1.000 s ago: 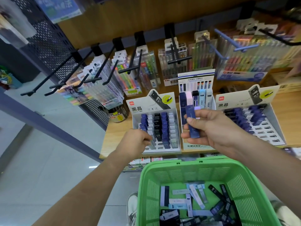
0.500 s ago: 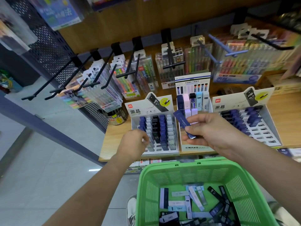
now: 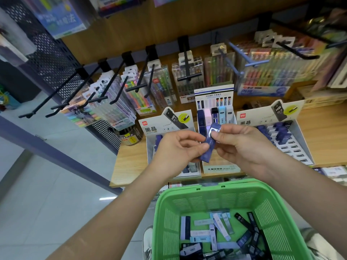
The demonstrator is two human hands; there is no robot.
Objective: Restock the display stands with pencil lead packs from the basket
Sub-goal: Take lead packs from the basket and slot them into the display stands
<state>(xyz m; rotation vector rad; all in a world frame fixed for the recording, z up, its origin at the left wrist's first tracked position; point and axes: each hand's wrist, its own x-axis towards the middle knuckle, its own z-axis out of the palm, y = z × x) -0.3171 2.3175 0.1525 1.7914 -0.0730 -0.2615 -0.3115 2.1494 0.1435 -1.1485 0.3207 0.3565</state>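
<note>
A left hand and right hand pinch one dark-blue pencil lead pack above the MONO display stand, not yet slotted, while many packs lie in the green basket and the right-side stand shows empty slots.

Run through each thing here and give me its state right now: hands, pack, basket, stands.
blue lead pack: off the stand, tilted, held by both hands.
left hand: pinches the pack's lower half.
right hand: grips the pack's upper end.
green basket: holds many loose packs.
middle stand: back row filled, front hidden.
right stand: front slots empty, rear ones filled.
left stand: mostly hidden by the left hand.
</note>
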